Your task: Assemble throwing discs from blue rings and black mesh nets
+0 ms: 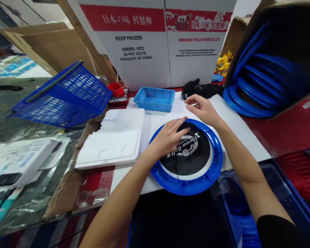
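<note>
I have a round blue ring (217,158) lying flat before me, small marks spaced around its broad, smooth rim. Within it sits a disc of black mesh (195,163), printed in white with "Throw Ball" lettering and a small ball, the words climbing to the right. A white crescent shows between mesh and blue along the near and right sides. The ring's near edge juts past the white tabletop (245,137) towards me.

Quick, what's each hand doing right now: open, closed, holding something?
Left hand: open, fingers spread over the black mesh inside the blue ring.
Right hand: partly open, fingers loosely curled near the ring's far edge; nothing visibly held.
</note>
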A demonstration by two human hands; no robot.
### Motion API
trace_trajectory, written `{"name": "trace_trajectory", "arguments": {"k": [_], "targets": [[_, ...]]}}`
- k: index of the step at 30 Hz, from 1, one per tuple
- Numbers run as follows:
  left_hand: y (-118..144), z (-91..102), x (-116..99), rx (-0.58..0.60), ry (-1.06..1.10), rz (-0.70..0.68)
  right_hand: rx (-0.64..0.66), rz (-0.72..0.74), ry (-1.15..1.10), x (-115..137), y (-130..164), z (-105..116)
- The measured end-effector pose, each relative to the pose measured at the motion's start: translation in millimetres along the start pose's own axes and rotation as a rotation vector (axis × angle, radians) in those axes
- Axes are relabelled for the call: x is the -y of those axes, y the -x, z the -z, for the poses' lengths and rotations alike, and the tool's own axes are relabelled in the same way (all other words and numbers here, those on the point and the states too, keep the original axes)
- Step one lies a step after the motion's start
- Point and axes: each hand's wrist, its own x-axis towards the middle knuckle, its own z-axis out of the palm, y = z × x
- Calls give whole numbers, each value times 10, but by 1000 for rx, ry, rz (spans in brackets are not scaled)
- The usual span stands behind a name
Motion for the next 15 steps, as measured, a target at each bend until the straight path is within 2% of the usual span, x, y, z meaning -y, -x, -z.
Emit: {"name": "trace_trajectory", "arguments": {"k": [3, 5, 6, 9, 11, 15], "targets": [[35, 7, -71, 265, 44, -124, -18, -28, 42, -26, -23, 120], [60, -19, -114, 424, 47, -97, -4, -66, 81, -157, -40, 211], [66, -40, -144, 458, 21, -71, 11, -89, 100, -245, -48, 238], [46, -114, -274, 421, -112, -16, 79, -159, 191, -493, -66, 228], [15, -149, -365, 390, -166, 22, 124, -179, 244, -562, -68, 181], [-18, -153, -422, 420, -187, 161, 172, -76, 255, -399, -41, 157]]}}
